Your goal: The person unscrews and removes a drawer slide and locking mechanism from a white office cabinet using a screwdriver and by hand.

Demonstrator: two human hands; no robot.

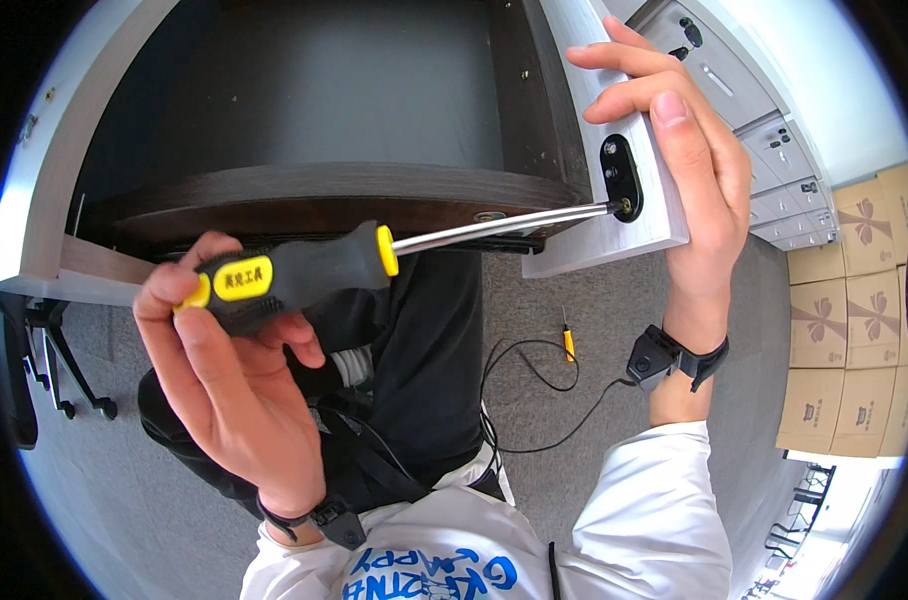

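A black and yellow screwdriver [314,277] lies across the view, its long shaft pointing right. The fingers and thumb of my left hand [239,400] close around the end of its handle. Its tip meets a screw at the near end of a black oval plate [621,180]. That plate is set on the edge of a light wood-grain panel [589,242]. From the right side, my right hand [689,150] lies against this panel, its fingers bent over the edge beyond the plate. The palm side of that hand is mostly hidden.
A dark drawer-like compartment [374,90] with a dark front board [354,183] is ahead of me. A second yellow screwdriver [569,343] lies on the grey carpet beside a black cable [564,445]. Cardboard boxes [819,325] and drawer cabinets [774,160] stand at right.
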